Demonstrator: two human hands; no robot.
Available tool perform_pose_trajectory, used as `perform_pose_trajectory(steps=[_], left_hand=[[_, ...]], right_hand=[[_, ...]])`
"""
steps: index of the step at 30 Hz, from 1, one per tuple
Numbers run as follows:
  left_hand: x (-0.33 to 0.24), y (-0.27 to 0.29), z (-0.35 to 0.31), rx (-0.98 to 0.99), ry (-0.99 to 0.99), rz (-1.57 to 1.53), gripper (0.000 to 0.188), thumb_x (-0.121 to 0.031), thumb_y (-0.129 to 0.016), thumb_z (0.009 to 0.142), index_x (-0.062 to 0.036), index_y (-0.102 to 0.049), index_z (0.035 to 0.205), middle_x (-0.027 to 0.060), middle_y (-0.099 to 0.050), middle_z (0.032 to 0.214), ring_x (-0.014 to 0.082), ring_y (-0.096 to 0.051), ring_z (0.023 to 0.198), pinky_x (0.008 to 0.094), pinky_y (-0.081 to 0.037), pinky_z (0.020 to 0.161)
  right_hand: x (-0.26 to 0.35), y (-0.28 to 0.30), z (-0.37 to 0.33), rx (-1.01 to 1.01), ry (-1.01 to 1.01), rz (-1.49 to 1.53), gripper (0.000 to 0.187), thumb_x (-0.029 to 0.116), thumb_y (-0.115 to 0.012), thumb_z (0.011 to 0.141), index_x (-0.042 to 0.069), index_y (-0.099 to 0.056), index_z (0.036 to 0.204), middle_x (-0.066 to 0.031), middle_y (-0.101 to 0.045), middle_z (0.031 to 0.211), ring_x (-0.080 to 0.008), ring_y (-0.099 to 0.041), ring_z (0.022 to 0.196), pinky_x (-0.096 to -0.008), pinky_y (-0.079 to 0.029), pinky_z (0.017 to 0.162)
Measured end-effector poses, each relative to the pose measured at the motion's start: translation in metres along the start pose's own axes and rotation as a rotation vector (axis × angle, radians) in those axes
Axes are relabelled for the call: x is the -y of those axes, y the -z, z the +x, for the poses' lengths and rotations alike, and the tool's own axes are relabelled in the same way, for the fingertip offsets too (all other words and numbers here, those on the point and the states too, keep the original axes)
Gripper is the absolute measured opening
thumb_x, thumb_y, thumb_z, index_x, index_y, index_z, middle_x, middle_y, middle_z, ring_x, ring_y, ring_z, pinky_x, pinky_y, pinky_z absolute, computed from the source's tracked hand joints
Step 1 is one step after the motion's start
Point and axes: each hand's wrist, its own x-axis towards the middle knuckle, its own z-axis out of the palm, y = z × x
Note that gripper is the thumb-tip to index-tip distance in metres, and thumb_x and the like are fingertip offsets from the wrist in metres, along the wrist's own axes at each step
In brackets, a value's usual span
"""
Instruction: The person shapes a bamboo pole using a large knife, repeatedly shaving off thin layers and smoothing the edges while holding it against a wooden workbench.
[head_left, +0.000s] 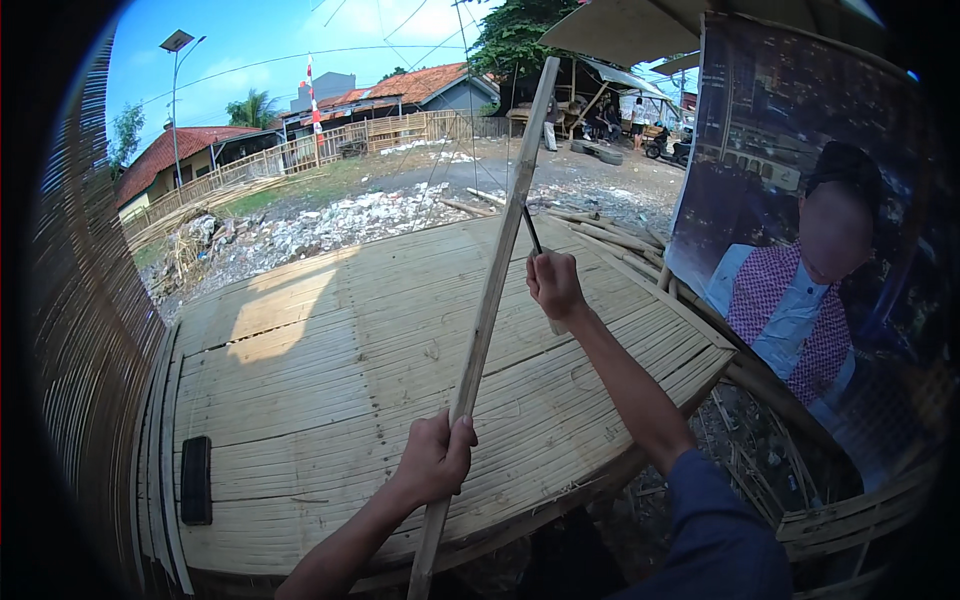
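Item: one long wooden slat (490, 300), raised aslant above the table (300, 410), its upper end tipped away from the person and its lower end reaching past the near edge.

Left hand (437, 458): grip clenched round the lower part of the slat, thumb along its face; the hold seems meant to steady it, leaving the upper length free.

Right hand (556, 285): grip closed on the handle of a knife (533, 232), dark blade upward, pale handle end showing below the fist. The blade meets the slat's right edge or passes just behind it; which, cannot be told. The angle presumably lets the blade lie along that edge.

Table: bamboo strips laid side by side; sunlit patch at far left. On it, near the left edge, one dark oblong case (196, 480), well apart from both hands.

Left boundary: woven bamboo screen (80, 330), limiting reach on that side.

Right boundary: printed banner (745, 110) with a portrait; bamboo poles (625, 238) lie between it and the table, likely crowding the right elbow's side.

Beyond: strewn rubble (340, 225), bamboo fence (285, 157), tyres (597, 152).
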Motion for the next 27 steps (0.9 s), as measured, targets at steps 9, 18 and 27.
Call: perform_pose_trajectory(steps=[9,18,27], left_hand=[[0.008,0.003,0.0,-0.032,0.025,-0.112,0.032,-0.019,-0.042,0.094,0.0013,-0.053,0.073,0.0047,-0.048,0.044,0.0121,-0.05,0.035,0.0275,-0.039,0.036],[-0.002,0.0,-0.002,0.082,0.018,-0.056,0.033,-0.02,-0.041,0.095,0.0016,-0.053,0.073,0.0031,-0.047,0.044,0.0111,-0.048,0.035,0.0277,-0.04,0.035],[0.001,-0.003,-0.001,0.059,0.083,0.019,0.033,-0.02,-0.043,0.094,0.0023,-0.053,0.073,0.0049,-0.049,0.045,0.0124,-0.051,0.037,0.0291,-0.041,0.037]], right_hand=[[-0.007,0.006,-0.003,0.028,0.372,-0.188,0.061,0.063,-0.043,0.083,0.005,-0.047,0.066,-0.009,-0.041,0.048,-0.0237,-0.047,0.041,-0.0349,-0.036,0.042],[0.007,0.006,-0.012,-0.02,0.262,-0.018,0.066,0.066,-0.047,0.078,0.001,-0.055,0.085,-0.0091,-0.05,0.054,-0.0289,-0.054,0.046,-0.0367,-0.042,0.044],[0.001,0.014,-0.006,-0.099,-0.174,-0.1,0.053,0.053,-0.048,0.086,0.003,-0.053,0.07,-0.011,-0.047,0.049,-0.0315,-0.051,0.044,-0.0371,-0.039,0.043]])
